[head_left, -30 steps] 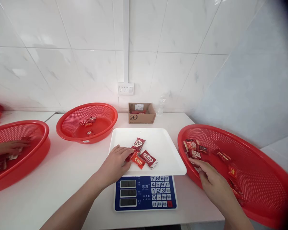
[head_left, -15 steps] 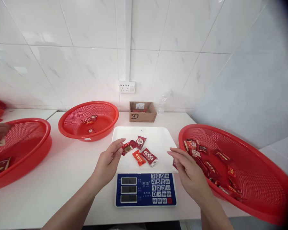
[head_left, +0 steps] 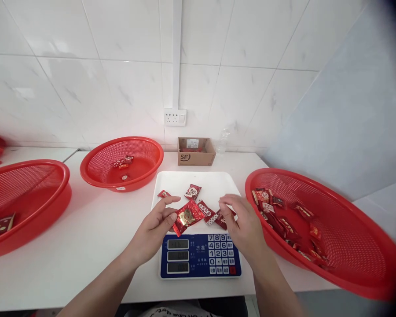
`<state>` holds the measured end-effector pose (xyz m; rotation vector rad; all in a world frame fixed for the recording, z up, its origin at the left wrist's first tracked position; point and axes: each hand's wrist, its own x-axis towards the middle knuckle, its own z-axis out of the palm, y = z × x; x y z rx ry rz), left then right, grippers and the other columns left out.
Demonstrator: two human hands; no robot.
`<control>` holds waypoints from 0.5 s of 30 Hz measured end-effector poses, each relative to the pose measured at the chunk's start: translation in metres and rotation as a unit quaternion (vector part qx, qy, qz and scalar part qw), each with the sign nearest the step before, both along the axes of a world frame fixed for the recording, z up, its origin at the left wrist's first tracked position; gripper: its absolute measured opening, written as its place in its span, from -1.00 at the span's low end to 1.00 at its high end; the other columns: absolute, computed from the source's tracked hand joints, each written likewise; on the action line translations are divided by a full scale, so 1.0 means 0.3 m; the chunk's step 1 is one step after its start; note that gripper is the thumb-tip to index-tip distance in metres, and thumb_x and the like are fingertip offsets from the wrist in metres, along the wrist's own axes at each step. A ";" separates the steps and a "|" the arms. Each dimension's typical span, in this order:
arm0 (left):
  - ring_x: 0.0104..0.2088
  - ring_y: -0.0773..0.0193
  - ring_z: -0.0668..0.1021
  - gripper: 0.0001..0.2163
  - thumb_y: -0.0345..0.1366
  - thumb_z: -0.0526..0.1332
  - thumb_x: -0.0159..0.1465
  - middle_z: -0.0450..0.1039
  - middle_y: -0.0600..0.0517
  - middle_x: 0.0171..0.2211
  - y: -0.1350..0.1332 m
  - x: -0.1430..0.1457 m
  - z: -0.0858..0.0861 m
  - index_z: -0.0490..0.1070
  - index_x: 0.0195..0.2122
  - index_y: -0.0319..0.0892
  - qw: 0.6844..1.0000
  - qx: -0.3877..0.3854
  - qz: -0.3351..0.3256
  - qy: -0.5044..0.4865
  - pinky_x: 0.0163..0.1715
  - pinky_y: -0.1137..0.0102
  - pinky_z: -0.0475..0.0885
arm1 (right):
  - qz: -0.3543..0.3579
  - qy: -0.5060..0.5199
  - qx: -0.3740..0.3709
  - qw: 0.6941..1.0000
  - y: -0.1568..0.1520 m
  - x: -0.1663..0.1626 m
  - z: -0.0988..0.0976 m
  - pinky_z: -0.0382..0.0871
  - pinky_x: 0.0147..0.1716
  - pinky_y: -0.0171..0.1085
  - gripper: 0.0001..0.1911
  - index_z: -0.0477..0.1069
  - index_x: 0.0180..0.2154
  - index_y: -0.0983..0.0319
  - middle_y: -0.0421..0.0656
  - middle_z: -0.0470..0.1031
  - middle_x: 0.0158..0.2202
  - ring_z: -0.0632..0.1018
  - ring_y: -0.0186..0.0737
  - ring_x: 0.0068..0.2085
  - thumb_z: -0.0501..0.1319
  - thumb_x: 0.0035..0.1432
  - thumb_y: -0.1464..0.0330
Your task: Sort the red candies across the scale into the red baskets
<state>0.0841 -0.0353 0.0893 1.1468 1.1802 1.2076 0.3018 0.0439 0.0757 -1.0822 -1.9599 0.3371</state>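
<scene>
My left hand (head_left: 155,226) pinches a shiny red wrapped candy (head_left: 188,216) with a gold picture, held over the front of the white scale tray (head_left: 171,178). My right hand (head_left: 242,218) hovers over the tray's right side, fingers bent and a little apart. Just beside its thumb lies a dark red wrapped candy (head_left: 221,220), partly covered by the hand. Behind the held candy is a dotted-end red candy (head_left: 206,211), and farther back a dark red one with a pale label (head_left: 193,191). A small red candy (head_left: 164,193) rests at the tray's left.
The scale's blue keypad panel (head_left: 199,255) faces me. A red basket with many candies (head_left: 346,185) stands at right; another red basket (head_left: 145,176) stands back left, a third (head_left: 57,207) far left. Behind the scale are a cardboard box (head_left: 196,159) and a clear bottle (head_left: 222,141).
My left hand's candy has come nearer and turned its gold side up. My right hand moved left over the tray, where a dark red candy now lies. Another person's hand at far left is gone.
</scene>
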 end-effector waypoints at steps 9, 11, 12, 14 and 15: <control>-0.39 0.34 0.36 -0.66 -0.08 0.00 0.35 0.33 0.07 -0.37 -0.077 0.074 0.016 0.15 0.10 -0.05 0.990 0.034 -0.115 0.069 -0.36 0.42 0.29 | 0.293 0.098 -0.339 0.889 -0.175 -0.078 0.035 0.19 -0.47 -0.34 -0.56 0.30 -0.45 0.24 -0.24 0.29 -0.51 0.29 -0.34 -0.45 0.03 0.21 0.01; -0.40 0.35 0.35 -0.64 -0.03 0.00 0.34 0.31 0.07 -0.37 -0.092 0.079 0.003 0.15 0.07 -0.09 0.988 0.042 -0.130 0.075 -0.38 0.43 0.27 | 0.290 0.085 -0.330 0.894 -0.196 -0.081 0.021 0.18 -0.47 -0.34 -0.57 0.27 -0.49 0.23 -0.25 0.27 -0.53 0.28 -0.34 -0.47 0.02 0.23 0.04; -0.42 0.35 0.33 -0.63 -0.01 0.02 0.32 0.30 0.08 -0.39 -0.096 0.080 -0.005 0.16 0.03 -0.11 0.987 0.044 -0.139 0.070 -0.40 0.44 0.26 | 0.285 0.078 -0.314 0.902 -0.205 -0.081 0.015 0.16 -0.48 -0.34 -0.56 0.24 -0.51 0.23 -0.25 0.26 -0.54 0.28 -0.35 -0.48 0.01 0.23 0.05; -0.46 0.38 0.27 -0.61 0.07 0.06 0.27 0.25 0.10 -0.43 -0.100 0.079 -0.018 0.21 -0.11 -0.16 0.985 0.041 -0.156 0.054 -0.46 0.46 0.21 | 0.275 0.062 -0.275 0.919 -0.221 -0.079 0.005 0.15 -0.49 -0.34 -0.56 0.20 -0.54 0.21 -0.26 0.24 -0.56 0.28 -0.36 -0.50 -0.03 0.26 0.06; -0.48 0.39 0.23 -0.60 0.11 0.08 0.23 0.20 0.12 -0.47 -0.099 0.079 -0.023 0.23 -0.22 -0.17 0.984 0.036 -0.164 0.051 -0.50 0.47 0.16 | 0.270 0.055 -0.255 0.927 -0.227 -0.079 0.002 0.14 -0.50 -0.34 -0.56 0.17 -0.54 0.21 -0.27 0.23 -0.56 0.28 -0.36 -0.50 -0.04 0.27 0.07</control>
